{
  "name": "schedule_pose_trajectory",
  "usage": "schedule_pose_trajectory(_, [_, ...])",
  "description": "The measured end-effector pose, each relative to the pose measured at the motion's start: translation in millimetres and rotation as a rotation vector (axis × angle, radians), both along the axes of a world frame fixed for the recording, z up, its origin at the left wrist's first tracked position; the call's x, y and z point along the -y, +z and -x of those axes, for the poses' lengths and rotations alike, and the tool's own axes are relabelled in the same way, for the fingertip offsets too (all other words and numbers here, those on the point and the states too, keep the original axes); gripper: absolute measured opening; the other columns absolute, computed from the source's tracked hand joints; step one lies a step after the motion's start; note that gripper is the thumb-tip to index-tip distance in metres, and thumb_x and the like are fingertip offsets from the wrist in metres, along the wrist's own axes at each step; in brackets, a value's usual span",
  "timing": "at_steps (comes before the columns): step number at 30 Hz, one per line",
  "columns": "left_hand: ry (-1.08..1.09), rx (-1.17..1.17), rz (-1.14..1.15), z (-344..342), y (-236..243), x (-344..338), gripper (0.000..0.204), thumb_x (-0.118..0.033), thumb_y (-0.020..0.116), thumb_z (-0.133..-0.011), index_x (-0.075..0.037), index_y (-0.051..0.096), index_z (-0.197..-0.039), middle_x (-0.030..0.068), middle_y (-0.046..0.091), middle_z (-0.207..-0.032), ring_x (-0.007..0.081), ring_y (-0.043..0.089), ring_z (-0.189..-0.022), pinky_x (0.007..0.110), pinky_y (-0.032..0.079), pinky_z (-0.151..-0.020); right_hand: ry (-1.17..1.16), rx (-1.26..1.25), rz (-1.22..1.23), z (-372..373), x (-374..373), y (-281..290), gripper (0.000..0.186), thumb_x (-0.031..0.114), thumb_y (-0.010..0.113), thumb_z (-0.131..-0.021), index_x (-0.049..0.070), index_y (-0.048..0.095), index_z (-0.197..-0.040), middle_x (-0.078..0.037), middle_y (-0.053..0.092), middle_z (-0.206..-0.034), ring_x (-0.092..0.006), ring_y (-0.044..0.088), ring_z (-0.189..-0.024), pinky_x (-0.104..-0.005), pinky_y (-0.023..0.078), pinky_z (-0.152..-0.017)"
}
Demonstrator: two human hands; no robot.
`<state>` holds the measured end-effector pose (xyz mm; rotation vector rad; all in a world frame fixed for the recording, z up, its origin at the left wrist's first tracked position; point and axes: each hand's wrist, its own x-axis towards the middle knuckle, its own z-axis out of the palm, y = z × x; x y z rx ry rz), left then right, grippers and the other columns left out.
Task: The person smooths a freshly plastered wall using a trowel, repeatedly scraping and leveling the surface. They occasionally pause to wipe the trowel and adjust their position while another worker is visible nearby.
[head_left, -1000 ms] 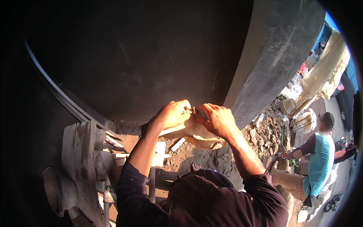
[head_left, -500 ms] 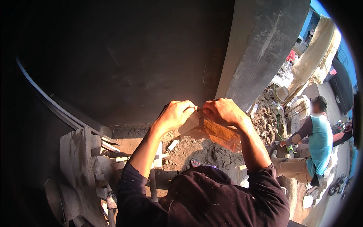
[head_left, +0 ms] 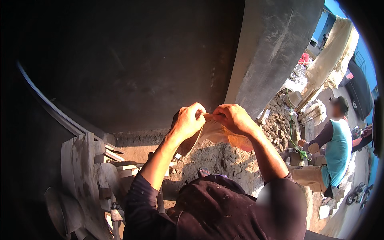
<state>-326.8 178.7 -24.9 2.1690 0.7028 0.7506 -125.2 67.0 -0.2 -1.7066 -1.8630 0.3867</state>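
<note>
Both of my arms reach forward at chest height, in front of a dark wall. Between them hangs a thin, crumpled tan-and-orange bag (head_left: pixel 239 141), its upper edge pulled across from hand to hand. My left hand (head_left: pixel 188 121) is closed, thumb and fingers pinching the bag's left end. My right hand (head_left: pixel 234 119) grips the other end with curled fingers, close to the left one. Sunlight shines through the lower orange part. The bag's right side is partly covered by my right forearm.
A smooth dark wall (head_left: pixel 160 72) stands ahead, with a grey column (head_left: pixel 272 52) to its right. Rough wooden boards (head_left: pixel 82 168) stand at the left. Soil and rubble (head_left: pixel 280 124) cover the ground. At the right, a person in a turquoise vest (head_left: pixel 338 148) works beside a green cord.
My hands have shifted slightly, and a strip of the bag's edge now shows between them. The bag's hanging part has folded differently. The person at the right has turned the head.
</note>
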Motion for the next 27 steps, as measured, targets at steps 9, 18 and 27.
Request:
schedule_pose_trajectory(9, [0.017,0.100,-0.100,8.8,-16.7,13.3,0.007,-0.005,0.070,-0.092,0.000,0.065,-0.091,0.0100,0.067,-0.078,0.0205,0.067,-0.072,0.036,0.053,-0.067,0.080,-0.098,0.078,3.8,-16.0,-13.1,0.021,0.018,0.074,-0.091,0.005,0.079,-0.106,-0.016,0.078,-0.096,-0.0324,0.077,-0.092,-0.0416,0.059,-0.085])
schedule_pose_trajectory(18, [0.079,0.243,-0.130,27.9,-36.6,19.9,0.012,-0.007,0.076,-0.094,-0.005,0.068,-0.102,0.0080,0.072,-0.088,0.0273,0.074,-0.077,0.039,0.058,-0.069,0.155,-0.635,0.381,0.5,-38.7,-36.6,0.015,0.015,0.075,-0.098,0.001,0.077,-0.103,-0.005,0.078,-0.091,-0.0137,0.072,-0.086,-0.0337,0.057,-0.081])
schedule_pose_trajectory(27, [0.226,-0.003,-0.438,32.7,-40.1,17.3,0.015,-0.004,0.078,-0.090,-0.009,0.071,-0.103,0.0105,0.077,-0.086,0.0301,0.078,-0.079,0.039,0.060,-0.068,0.171,-0.054,0.045,13.1,-60.4,-25.7,0.022,0.023,0.074,-0.101,0.001,0.075,-0.104,-0.017,0.076,-0.091,-0.0340,0.077,-0.085,-0.0436,0.058,-0.076])
